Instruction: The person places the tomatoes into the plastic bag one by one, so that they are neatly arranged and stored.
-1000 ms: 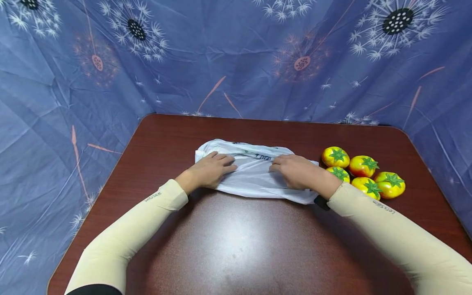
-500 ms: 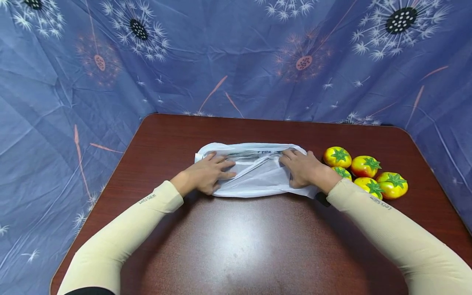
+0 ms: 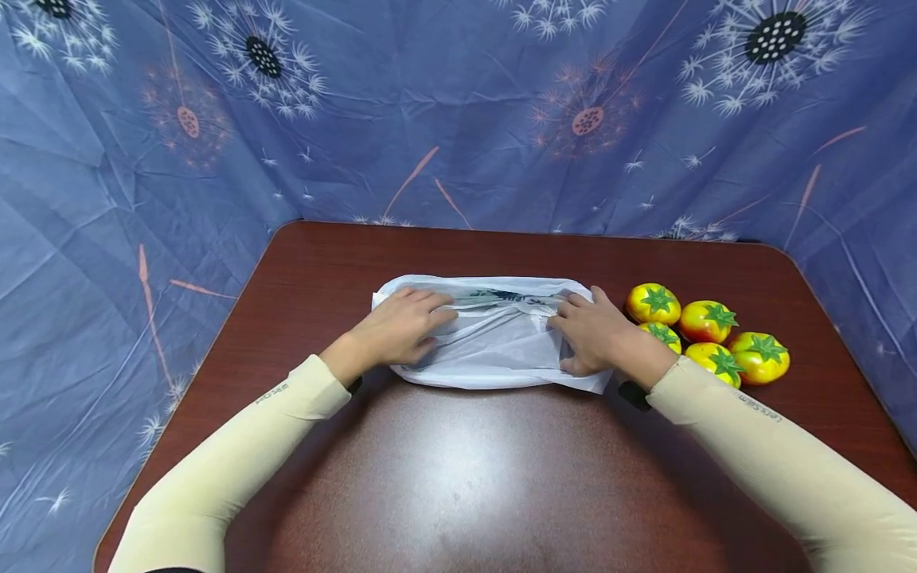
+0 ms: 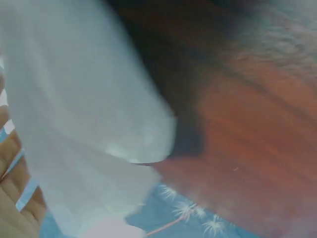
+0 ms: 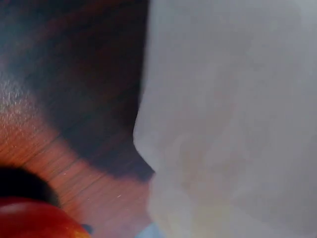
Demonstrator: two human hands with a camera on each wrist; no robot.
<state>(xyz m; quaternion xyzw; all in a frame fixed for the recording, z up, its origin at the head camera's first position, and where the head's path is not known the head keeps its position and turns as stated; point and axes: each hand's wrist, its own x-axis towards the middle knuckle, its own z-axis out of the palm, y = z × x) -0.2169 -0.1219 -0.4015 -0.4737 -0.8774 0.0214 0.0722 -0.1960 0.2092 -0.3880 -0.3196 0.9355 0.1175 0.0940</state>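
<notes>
A white plastic bag with dark green print lies across the table, its mouth spread into a long oval. At its left end, my left hand reaches into the mouth with its fingers extended toward the middle. My right hand is at the other end, fingers spread against the inside of the bag. In the left wrist view, the plastic hangs beside the fingers. White plastic fills much of the right wrist view and hides the right hand there.
Several yellow-red tomatoes with green star-shaped tops sit together just right of the bag. One red tomato shows in the right wrist view. The brown table ends at a blue floral curtain.
The bag's mouth has widened from a folded strip to an oval. My left hand has shifted slightly left and my right hand slightly right, spreading its fingers.
</notes>
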